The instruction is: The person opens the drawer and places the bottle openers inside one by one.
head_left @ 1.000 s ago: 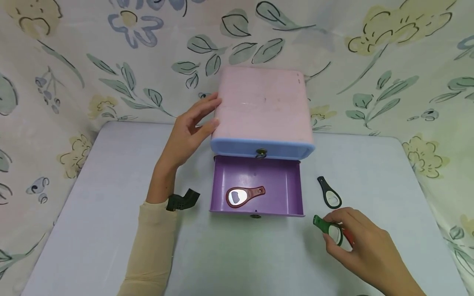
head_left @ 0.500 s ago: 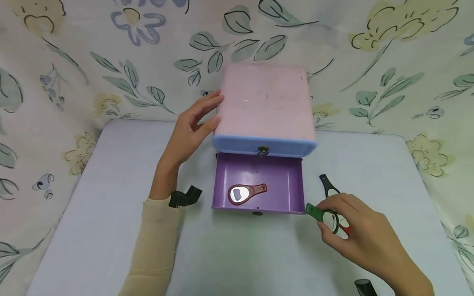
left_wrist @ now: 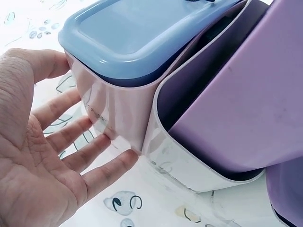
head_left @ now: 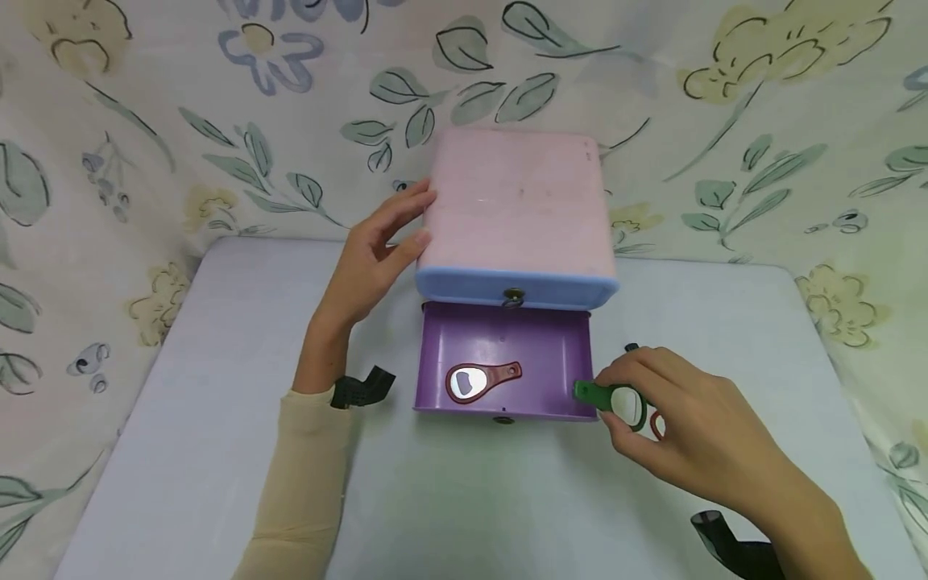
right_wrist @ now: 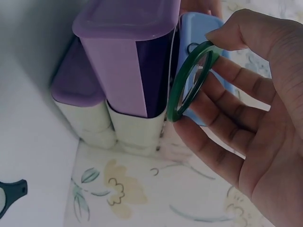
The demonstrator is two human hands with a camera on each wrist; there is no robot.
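A small drawer cabinet [head_left: 518,205] with a pink top and blue upper drawer front stands at the back. Its purple drawer [head_left: 547,346] is pulled out, and a dark red bottle opener [head_left: 467,383] lies inside. My left hand [head_left: 366,266] rests its fingertips on the cabinet's left side; the left wrist view shows those fingers [left_wrist: 111,172] spread and fairly straight. My right hand [head_left: 696,427] pinches a green bottle opener [head_left: 627,405] between thumb and fingers. The opener's handle end is over the drawer's right wall. In the right wrist view, its green ring [right_wrist: 177,97] appears nearly edge-on.
A black bottle opener [right_wrist: 14,194] lies on the white table [head_left: 493,499] right of the drawer, mostly hidden behind my right hand in the head view. Part of a red opener [head_left: 656,425] shows beside that hand. Floral cloth [head_left: 761,105] hangs behind.
My right hand has moved left and away from me with the green bottle opener, bringing it from the table's right to the drawer's right wall. My left hand stays against the cabinet.
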